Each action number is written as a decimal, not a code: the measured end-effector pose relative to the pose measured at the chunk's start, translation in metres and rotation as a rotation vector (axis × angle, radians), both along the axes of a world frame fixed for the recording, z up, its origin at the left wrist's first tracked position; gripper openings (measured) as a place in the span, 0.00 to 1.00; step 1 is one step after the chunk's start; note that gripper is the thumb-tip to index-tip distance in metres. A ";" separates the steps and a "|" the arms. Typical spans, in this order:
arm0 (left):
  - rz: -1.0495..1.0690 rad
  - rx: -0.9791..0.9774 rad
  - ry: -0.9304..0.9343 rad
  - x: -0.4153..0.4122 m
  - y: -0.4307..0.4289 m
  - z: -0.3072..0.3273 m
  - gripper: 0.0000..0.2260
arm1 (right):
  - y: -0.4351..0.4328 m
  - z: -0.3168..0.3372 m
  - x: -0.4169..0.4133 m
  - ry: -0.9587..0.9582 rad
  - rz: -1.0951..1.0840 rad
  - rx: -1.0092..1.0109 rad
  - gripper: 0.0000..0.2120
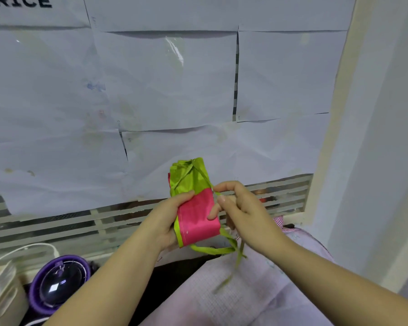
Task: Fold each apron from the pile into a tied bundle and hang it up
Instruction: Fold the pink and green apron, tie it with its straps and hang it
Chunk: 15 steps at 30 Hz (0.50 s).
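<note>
Head view, single frame.

- Item in work: one apron bundle (196, 220), pink with a lime-green upper part and green edge. Held upright in the air at lower centre of the frame, in front of the papered window (165, 78).
- Left hand (167, 220): grips the bundle's left edge. Thumb lies flat on the front at the pink/green seam, the other fingers are curled behind, out of sight.
- Right hand (243, 208): thumb and forefinger pinch the green tie strap (212, 250) at the bundle's right edge. Remaining fingers are loosely bent, one tip touching the pink face.
- Strap: crosses the green upper part in a slanted X and passes down the right side. It loops under the bottom edge, with loose ends dangling below the right hand.

Progress (judgement): folding looks complete and the wrap is on. With loose ends hanging, the knot does not look finished. Hanging is not done, and no hook or rail is in view.

Pale pink checked cloth (245, 290) at lower right may be further aprons; cannot tell. Purple round appliance (59, 283) at lower left is uninvolved.
</note>
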<state>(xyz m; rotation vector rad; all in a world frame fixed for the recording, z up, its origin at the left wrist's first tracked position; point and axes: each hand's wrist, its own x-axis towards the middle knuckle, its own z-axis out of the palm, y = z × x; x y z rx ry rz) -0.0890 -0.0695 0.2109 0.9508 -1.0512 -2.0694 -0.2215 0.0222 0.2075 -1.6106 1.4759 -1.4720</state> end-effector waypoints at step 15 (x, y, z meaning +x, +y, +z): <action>-0.376 -0.453 0.076 0.006 0.006 -0.012 0.15 | -0.015 0.013 -0.059 -0.090 0.396 0.475 0.35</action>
